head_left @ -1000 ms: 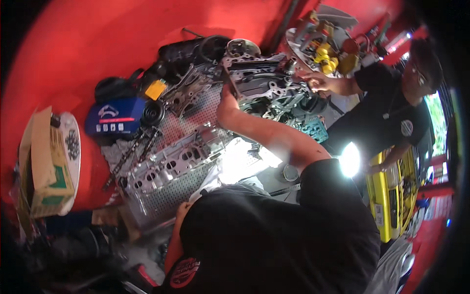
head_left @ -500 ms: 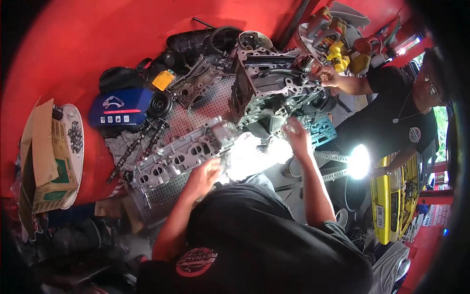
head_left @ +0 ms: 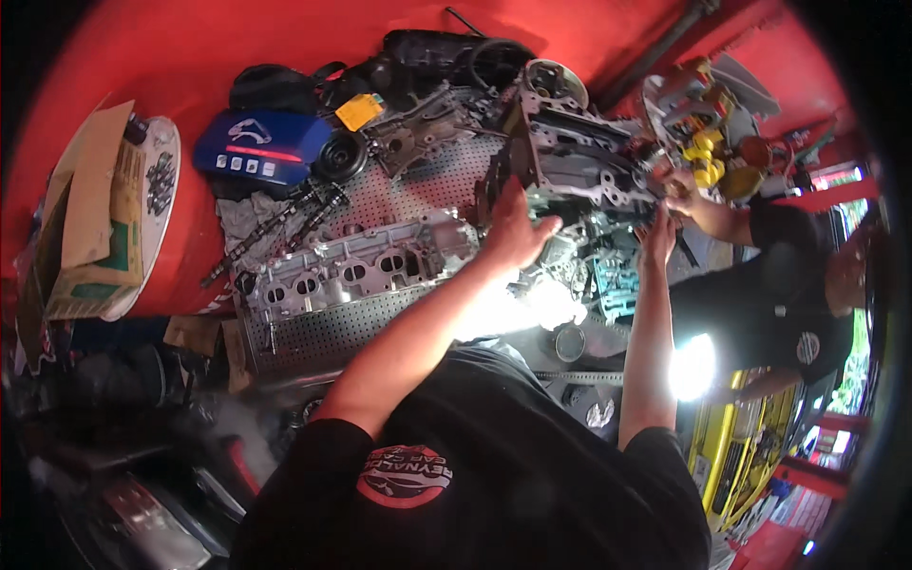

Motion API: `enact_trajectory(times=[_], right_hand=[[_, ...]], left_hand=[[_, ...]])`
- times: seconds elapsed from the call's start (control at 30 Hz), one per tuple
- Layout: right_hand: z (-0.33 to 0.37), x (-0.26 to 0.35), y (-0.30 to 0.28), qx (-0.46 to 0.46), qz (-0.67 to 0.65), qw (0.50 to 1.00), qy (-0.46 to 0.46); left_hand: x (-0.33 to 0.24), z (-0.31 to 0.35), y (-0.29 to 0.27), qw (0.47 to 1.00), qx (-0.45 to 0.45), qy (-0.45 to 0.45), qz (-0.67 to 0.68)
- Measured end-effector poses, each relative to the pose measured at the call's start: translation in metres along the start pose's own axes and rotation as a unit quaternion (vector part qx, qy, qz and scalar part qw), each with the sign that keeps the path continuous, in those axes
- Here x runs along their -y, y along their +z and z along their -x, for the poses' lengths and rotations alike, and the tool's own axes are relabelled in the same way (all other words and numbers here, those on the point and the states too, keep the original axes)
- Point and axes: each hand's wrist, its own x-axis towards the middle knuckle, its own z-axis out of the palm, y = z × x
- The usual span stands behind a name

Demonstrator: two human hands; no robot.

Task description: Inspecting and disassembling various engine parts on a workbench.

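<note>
A bare metal engine block (head_left: pixel 584 157) stands on the bench ahead of me, right of centre. My left hand (head_left: pixel 514 230) is at its near left corner, fingers stretched upward along the block and thumb held apart. At the block's right end, my right hand (head_left: pixel 656 237) is raised with its fingers extended close to the metal; whether they touch it is unclear. A co-worker's hand (head_left: pixel 686 201) is just beyond my right hand, at the same end. Left of the block lies a cylinder head (head_left: pixel 356 266) with oval ports, nearest my left forearm.
Two camshafts (head_left: pixel 275 233) and a blue case (head_left: pixel 261 147) lie at the left. A cardboard box (head_left: pixel 100 223) sits farther left. A bright lamp (head_left: pixel 693 368) glares beside my right forearm. Teal metal part (head_left: pixel 616 285) lies below the block. The co-worker (head_left: pixel 760 285) stands at right.
Both my hands have moved forward and to the right, up to the engine block. My view has shifted, so the bench things appear moved. The co-worker's hand stays at the block's right end.
</note>
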Motion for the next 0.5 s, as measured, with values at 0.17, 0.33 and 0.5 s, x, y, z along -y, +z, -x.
enact_trajectory(times=[0.17, 0.33, 0.5], right_hand=[[-0.008, -0.013, 0.002, -0.054, -0.024, 0.998, -0.014], [-0.005, -0.010, 0.005, -0.073, -0.020, 0.996, -0.043], [0.002, -0.001, 0.008, -0.057, -0.033, 0.997, -0.025]], left_hand=[[0.004, -0.005, 0.027, 0.999, -0.036, 0.006, -0.014], [0.014, -0.007, 0.042, 0.989, -0.064, 0.075, -0.114], [0.024, -0.013, 0.052, 0.990, -0.085, 0.079, -0.082]])
